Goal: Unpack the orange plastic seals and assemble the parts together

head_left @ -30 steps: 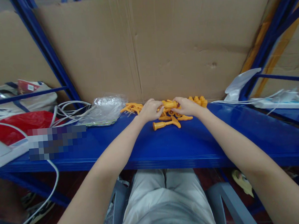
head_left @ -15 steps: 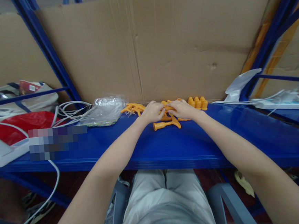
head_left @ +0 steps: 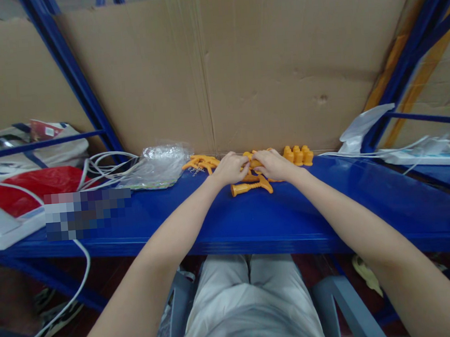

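Observation:
My left hand and my right hand meet over a group of orange plastic parts near the back of the blue shelf. Both sets of fingers are curled round an orange plastic piece, whose full shape they partly cover. Just in front of them lies an orange hammer-shaped part, its thick ribbed handle to the left. Left of my left hand is a pile of orange parts with small shiny metal bits beside it. Several knobbed orange pieces stand in a cluster beyond my right wrist.
A clear plastic bag lies left of the parts, with white cables and a red bag farther left. A cardboard sheet closes off the back. Blue posts rise at both sides; a white power strip lies at right.
Almost nothing differs. Both hands keep their place over the orange parts, and the whole view has shifted only very slightly.

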Demonstrator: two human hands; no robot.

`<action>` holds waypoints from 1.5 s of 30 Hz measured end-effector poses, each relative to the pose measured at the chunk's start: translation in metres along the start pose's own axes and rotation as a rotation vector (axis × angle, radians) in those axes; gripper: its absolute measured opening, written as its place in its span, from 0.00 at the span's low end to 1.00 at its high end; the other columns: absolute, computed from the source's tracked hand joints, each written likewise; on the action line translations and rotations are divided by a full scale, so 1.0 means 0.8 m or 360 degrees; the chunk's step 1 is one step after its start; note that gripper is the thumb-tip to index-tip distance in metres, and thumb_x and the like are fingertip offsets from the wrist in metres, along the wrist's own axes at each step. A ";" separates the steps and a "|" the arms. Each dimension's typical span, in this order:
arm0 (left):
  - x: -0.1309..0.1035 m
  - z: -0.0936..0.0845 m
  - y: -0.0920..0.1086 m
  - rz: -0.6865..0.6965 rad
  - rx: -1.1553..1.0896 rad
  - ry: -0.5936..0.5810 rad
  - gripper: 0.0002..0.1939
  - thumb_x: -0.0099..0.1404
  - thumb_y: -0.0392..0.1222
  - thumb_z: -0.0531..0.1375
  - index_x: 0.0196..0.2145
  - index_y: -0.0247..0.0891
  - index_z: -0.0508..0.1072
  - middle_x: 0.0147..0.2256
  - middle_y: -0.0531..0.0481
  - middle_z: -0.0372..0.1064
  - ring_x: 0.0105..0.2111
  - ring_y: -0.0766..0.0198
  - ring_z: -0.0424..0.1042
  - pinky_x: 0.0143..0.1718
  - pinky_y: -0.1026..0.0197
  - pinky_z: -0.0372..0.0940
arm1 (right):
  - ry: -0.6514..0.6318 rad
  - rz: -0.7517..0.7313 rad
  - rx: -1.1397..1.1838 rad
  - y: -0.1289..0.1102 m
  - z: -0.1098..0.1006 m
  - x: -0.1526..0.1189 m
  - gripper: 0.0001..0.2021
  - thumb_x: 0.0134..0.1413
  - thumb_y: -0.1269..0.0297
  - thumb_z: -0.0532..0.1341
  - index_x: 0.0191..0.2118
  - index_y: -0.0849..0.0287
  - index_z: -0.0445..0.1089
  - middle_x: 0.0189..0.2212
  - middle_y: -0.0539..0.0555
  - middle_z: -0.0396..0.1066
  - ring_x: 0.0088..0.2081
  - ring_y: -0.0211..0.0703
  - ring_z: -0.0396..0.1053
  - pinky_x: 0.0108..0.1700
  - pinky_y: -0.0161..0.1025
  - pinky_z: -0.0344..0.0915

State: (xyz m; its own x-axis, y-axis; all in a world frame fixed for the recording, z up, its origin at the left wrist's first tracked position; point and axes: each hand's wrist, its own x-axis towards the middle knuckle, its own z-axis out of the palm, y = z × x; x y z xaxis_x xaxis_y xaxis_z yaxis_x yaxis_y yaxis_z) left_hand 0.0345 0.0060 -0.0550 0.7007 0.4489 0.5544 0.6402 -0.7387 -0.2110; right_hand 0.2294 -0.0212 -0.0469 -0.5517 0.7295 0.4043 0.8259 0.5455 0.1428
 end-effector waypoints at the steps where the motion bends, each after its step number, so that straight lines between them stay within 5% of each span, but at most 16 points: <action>1: 0.000 0.000 0.000 -0.0009 -0.0001 0.0005 0.14 0.67 0.39 0.50 0.31 0.38 0.74 0.28 0.44 0.76 0.31 0.57 0.75 0.42 0.53 0.64 | 0.0038 -0.0014 -0.0002 0.001 0.001 0.000 0.11 0.63 0.67 0.56 0.49 0.60 0.69 0.47 0.64 0.75 0.51 0.56 0.71 0.51 0.45 0.59; 23: 0.001 -0.001 0.001 -0.0048 0.0000 -0.0033 0.14 0.68 0.41 0.51 0.34 0.37 0.75 0.31 0.43 0.78 0.34 0.56 0.76 0.44 0.53 0.63 | -0.0121 0.0035 -0.0113 -0.010 -0.017 -0.001 0.13 0.68 0.66 0.53 0.50 0.63 0.71 0.46 0.64 0.78 0.50 0.54 0.73 0.48 0.44 0.59; 45: 0.003 0.000 0.005 -0.0103 -0.0062 0.0013 0.15 0.70 0.44 0.50 0.37 0.36 0.74 0.33 0.42 0.78 0.35 0.55 0.77 0.43 0.54 0.63 | 0.0184 -0.0052 -0.0197 0.004 -0.008 -0.002 0.12 0.60 0.72 0.53 0.49 0.60 0.65 0.45 0.65 0.76 0.49 0.56 0.70 0.48 0.45 0.54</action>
State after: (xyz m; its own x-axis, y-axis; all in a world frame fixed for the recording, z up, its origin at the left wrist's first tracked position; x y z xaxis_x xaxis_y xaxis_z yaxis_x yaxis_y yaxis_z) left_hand 0.0388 0.0041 -0.0542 0.6553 0.4926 0.5726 0.6714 -0.7271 -0.1429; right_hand 0.2336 -0.0236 -0.0414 -0.5675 0.6556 0.4981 0.8196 0.5080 0.2652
